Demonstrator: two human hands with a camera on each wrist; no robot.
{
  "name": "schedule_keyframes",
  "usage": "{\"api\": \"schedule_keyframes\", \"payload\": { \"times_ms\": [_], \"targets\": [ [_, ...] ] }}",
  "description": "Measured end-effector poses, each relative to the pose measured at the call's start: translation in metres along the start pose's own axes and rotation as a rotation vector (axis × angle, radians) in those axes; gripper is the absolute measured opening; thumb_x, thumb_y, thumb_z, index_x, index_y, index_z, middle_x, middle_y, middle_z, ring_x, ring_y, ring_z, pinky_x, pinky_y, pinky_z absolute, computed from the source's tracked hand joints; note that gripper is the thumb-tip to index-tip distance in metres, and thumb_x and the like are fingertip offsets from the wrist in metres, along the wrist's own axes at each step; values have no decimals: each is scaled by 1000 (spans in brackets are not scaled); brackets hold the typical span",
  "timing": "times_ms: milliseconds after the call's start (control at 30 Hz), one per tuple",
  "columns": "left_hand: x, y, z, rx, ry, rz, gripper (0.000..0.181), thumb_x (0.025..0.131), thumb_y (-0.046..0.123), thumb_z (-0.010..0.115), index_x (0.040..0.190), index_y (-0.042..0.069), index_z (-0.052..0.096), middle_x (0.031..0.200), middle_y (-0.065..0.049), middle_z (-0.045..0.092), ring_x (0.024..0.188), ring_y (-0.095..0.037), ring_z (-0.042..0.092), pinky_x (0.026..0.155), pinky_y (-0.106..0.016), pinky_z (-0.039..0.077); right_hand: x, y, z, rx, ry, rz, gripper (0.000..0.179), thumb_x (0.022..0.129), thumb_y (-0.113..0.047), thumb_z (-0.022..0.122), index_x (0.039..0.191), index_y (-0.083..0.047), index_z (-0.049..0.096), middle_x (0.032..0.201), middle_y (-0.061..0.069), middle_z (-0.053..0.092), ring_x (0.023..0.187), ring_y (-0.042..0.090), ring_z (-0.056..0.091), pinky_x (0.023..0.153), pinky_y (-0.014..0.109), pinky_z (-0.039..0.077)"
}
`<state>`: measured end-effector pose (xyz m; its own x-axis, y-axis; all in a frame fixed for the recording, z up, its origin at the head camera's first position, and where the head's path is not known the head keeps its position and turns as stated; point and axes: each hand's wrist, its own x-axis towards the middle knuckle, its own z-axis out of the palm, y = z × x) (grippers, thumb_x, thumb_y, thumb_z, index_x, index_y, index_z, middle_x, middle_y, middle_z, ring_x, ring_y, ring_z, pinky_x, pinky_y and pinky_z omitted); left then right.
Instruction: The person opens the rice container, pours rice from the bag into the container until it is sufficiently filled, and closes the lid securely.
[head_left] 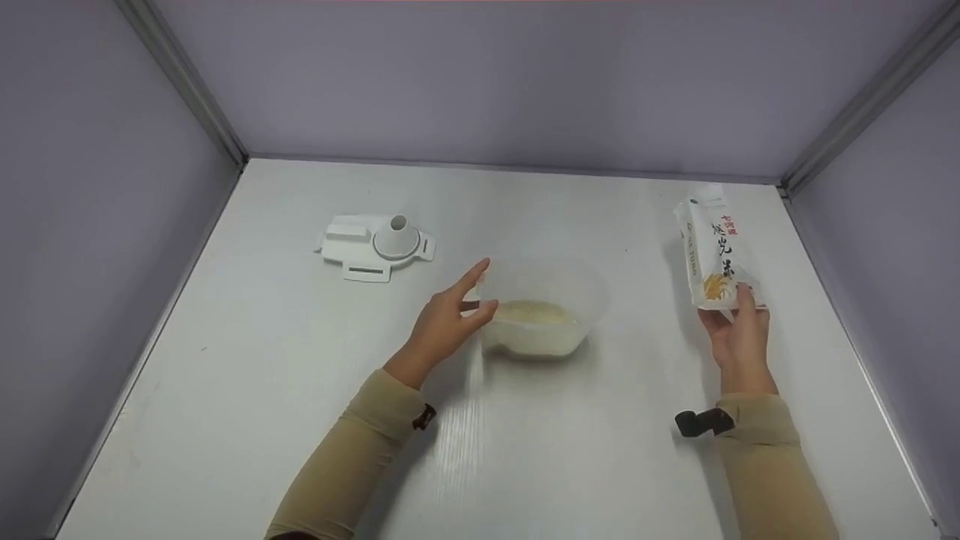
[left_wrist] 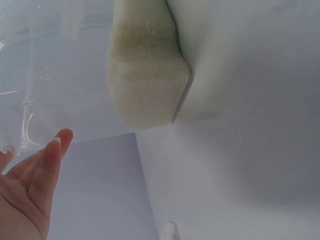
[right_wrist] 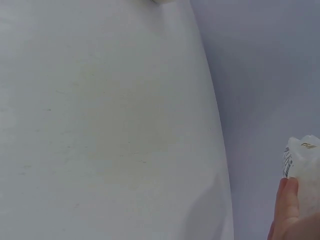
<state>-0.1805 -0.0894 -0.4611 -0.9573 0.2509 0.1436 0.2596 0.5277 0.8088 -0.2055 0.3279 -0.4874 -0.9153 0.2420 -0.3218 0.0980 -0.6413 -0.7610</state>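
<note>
A clear plastic container (head_left: 536,341) with white rice (left_wrist: 150,75) in its bottom stands mid-table. At its left end is my left hand (head_left: 442,322), thumb and fingers spread apart and gripping the container's upper side. The left wrist view shows fingers (left_wrist: 50,165) against the clear wall, above the level of the rice. My right hand (head_left: 739,341) holds a white printed rice bag (head_left: 720,251) by its lower end, thumb on the printed face. Only part of that bag (right_wrist: 307,165) shows in the right wrist view, at the right edge.
A white plastic device with a round spout (head_left: 375,246) lies on the white table (head_left: 225,360), back left of the container. Grey-purple panels (head_left: 480,82) enclose the table at the back and both sides.
</note>
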Motion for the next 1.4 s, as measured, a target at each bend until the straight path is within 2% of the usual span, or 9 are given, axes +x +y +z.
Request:
{"api": "schedule_keyframes", "payload": {
  "times_ms": [300, 567, 833, 933, 1033, 1133, 1233, 1300, 1400],
  "targets": [
    [3, -3, -2, 1, -7, -23, 64, 90, 45, 56, 147, 32, 29, 141, -8, 44, 107, -22, 60, 90, -40, 47, 14, -2, -2, -13, 10, 66, 51, 97, -34, 49, 142, -27, 26, 127, -4, 35, 118, 15, 43, 94, 27, 43],
    [7, -5, -1, 13, -4, -17, 63, 91, 45, 55, 146, 35, 27, 141, -7, 44, 106, -19, 61, 88, -37, 49, 32, 2, -11, -67, 96, 127, 66, 95, -35, 51, 146, -29, 10, 123, -4, 35, 117, 13, 44, 94, 25, 43],
    [9, -7, 0, 14, -15, -26, 63, 91, 44, 55, 147, 34, 27, 141, -8, 44, 105, -19, 61, 86, -37, 49, 34, 11, -27, -139, 158, 206, 72, 93, -40, 52, 145, -32, 3, 128, -2, 35, 122, 12, 43, 94, 25, 43],
    [10, -7, 0, 6, -16, -28, 62, 91, 42, 56, 146, 36, 27, 141, -8, 43, 106, -19, 61, 86, -36, 49, 35, 11, -28, -238, 175, 235, 76, 92, -45, 53, 147, -31, 1, 130, -4, 34, 123, 10, 39, 98, 24, 39],
    [12, -7, 0, 6, -12, -22, 62, 92, 39, 56, 147, 34, 28, 141, -9, 44, 105, -20, 61, 86, -38, 49, 37, 10, -27, -405, 185, 250, 84, 90, -52, 51, 148, -29, -6, 140, 0, 27, 127, 11, 32, 103, 23, 33],
    [14, -8, 0, 8, -12, -21, 63, 92, 40, 56, 147, 32, 28, 141, -9, 43, 106, -21, 61, 87, -39, 49, 39, 9, -28, -587, 187, 259, 93, 89, -60, 45, 146, -25, -19, 153, 6, 6, 138, 17, 17, 109, 27, 23],
    [15, -10, 0, 9, -23, -27, 64, 91, 44, 55, 147, 33, 27, 141, -9, 43, 107, -21, 60, 87, -39, 49, 39, 9, -30, -707, 210, 251, 97, 87, -65, 41, 142, -25, -29, 154, 4, -16, 141, 20, -3, 112, 34, 10],
    [15, -11, 1, 7, -30, -32, 64, 91, 46, 54, 147, 35, 26, 141, -9, 43, 107, -21, 60, 87, -39, 49, 38, 10, -29, -756, 255, 202, 96, 88, -64, 40, 142, -25, -29, 153, 3, -23, 140, 20, -11, 112, 36, 3],
    [15, -11, 1, 3, -34, -38, 63, 91, 47, 54, 147, 36, 26, 142, -8, 43, 108, -20, 59, 87, -38, 49, 31, 12, -19, -805, 314, 39, 86, 92, -56, 41, 146, -27, -19, 153, -1, -20, 139, 17, -13, 112, 34, 0]
  ]
}}
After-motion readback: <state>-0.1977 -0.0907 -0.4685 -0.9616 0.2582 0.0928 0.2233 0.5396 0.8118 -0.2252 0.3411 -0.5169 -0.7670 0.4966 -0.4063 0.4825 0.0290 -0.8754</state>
